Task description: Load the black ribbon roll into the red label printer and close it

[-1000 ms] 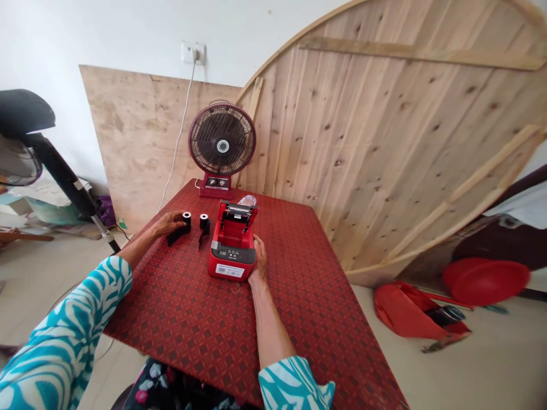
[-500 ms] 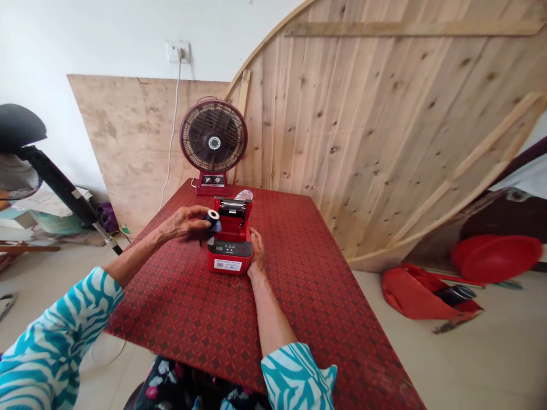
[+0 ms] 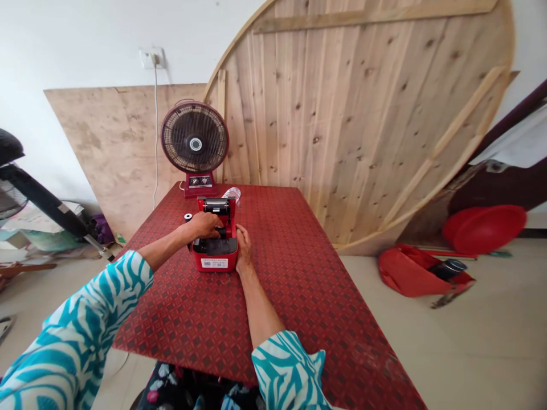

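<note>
A small red printer (image 3: 213,255) with its lid raised stands on the red patterned table (image 3: 299,273). My left hand (image 3: 205,225) reaches into the open bay with its fingers closed round a black roll, which is mostly hidden inside. Resting against the printer's right side, my right hand (image 3: 243,250) lies flat with fingers stretched. A second black roll (image 3: 188,217) stands on the table left of the printer.
A red table fan (image 3: 195,149) stands at the table's far edge, with a clear plastic bottle (image 3: 233,194) behind the printer. A large round wooden panel (image 3: 363,114) leans behind. Red basins (image 3: 485,229) and a red bag (image 3: 410,276) lie on the floor at right.
My left hand picked one black roll off the table, carried it right and lowered it into the printer's open bay. My right hand stayed against the printer. The view shifted right.
</note>
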Action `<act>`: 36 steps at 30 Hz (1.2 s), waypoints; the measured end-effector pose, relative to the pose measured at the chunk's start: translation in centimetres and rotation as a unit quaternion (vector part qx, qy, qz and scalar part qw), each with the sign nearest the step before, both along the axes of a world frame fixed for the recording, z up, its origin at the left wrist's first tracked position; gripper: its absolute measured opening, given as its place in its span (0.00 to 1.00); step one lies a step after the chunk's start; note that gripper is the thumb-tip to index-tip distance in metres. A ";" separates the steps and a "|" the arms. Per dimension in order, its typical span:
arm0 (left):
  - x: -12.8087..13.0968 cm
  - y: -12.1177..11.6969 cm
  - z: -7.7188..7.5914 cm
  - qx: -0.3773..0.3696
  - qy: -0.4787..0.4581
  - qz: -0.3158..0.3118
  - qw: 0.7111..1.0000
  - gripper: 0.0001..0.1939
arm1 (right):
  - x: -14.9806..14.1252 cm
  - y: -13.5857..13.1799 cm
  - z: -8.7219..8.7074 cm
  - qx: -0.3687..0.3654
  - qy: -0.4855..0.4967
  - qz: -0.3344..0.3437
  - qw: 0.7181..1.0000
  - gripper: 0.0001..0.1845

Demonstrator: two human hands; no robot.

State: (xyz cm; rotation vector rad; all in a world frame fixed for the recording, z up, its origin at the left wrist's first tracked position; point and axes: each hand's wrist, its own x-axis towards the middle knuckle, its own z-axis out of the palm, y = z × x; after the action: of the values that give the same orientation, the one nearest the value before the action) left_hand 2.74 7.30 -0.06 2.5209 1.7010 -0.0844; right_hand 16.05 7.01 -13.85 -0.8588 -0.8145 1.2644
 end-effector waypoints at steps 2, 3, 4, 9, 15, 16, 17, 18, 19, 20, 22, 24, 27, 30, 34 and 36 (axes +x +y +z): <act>0.4 0.8 -0.6 -0.016 -0.015 -0.010 1.000 0.12 | 0.0 0.0 0.0 0.001 0.004 -0.003 1.000 0.24; 0.5 1.1 -0.8 -0.024 -0.024 -0.019 0.999 0.11 | 0.0 0.0 0.1 0.002 0.006 -0.004 1.000 0.24; 0.5 1.4 -1.0 -0.032 -0.031 -0.027 0.999 0.11 | 0.0 0.0 0.1 0.001 0.007 -0.004 1.000 0.24; -0.9 0.8 -0.7 -0.042 -0.122 -0.064 0.990 0.07 | 0.2 -0.1 0.1 0.000 0.002 0.008 1.000 0.24; -3.3 -5.5 -0.2 0.041 -0.311 -0.014 0.949 0.21 | 0.3 -0.4 0.6 0.007 -0.005 0.006 1.000 0.23; -3.4 -6.5 -0.4 0.052 -0.312 -0.021 0.949 0.22 | 0.3 -0.5 0.7 0.007 -0.005 0.004 1.000 0.23; -3.5 -7.4 -0.8 0.070 -0.310 -0.030 0.948 0.23 | 0.3 -0.5 0.7 0.007 -0.004 0.002 1.000 0.23; -3.4 -8.0 -1.2 0.092 -0.308 -0.041 0.946 0.23 | 0.3 -0.6 0.8 0.006 -0.001 0.001 1.000 0.23; -3.3 -8.3 -1.6 0.118 -0.308 -0.050 0.943 0.21 | 0.3 -0.6 0.8 0.005 0.002 0.001 1.000 0.24; -3.2 -8.4 -2.1 0.146 -0.309 -0.057 0.938 0.19 | 0.3 -0.6 0.8 0.004 0.005 0.002 1.000 0.24; -2.8 -8.2 -2.9 0.192 -0.317 -0.072 0.926 0.12 | 0.3 -0.6 0.9 0.004 0.011 0.001 1.000 0.24; -2.4 -7.7 -3.4 0.222 -0.318 -0.094 0.917 0.08 | 0.2 -0.7 0.9 0.003 0.014 -0.003 1.000 0.24; -2.0 -7.5 -3.7 0.254 -0.311 -0.118 0.908 0.07 | 0.3 -0.7 1.0 0.002 0.011 -0.002 1.000 0.24; -1.9 -8.1 -3.9 0.279 -0.297 -0.126 0.904 0.08 | 0.3 -0.7 0.9 0.008 0.015 0.004 1.000 0.24; -1.7 -9.3 -4.5 0.291 -0.281 -0.124 0.906 0.08 | 0.4 -0.5 0.6 0.009 -0.002 0.003 1.000 0.23; -1.6 -9.7 -4.8 0.302 -0.275 -0.118 0.905 0.08 | 0.4 -0.4 0.5 0.008 -0.007 0.002 1.000 0.23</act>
State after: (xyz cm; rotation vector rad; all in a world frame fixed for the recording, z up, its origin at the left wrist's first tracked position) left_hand 1.17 -2.43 -4.87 2.7278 1.3113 1.1881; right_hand 16.47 6.61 -13.35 -0.8542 -0.8356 1.2554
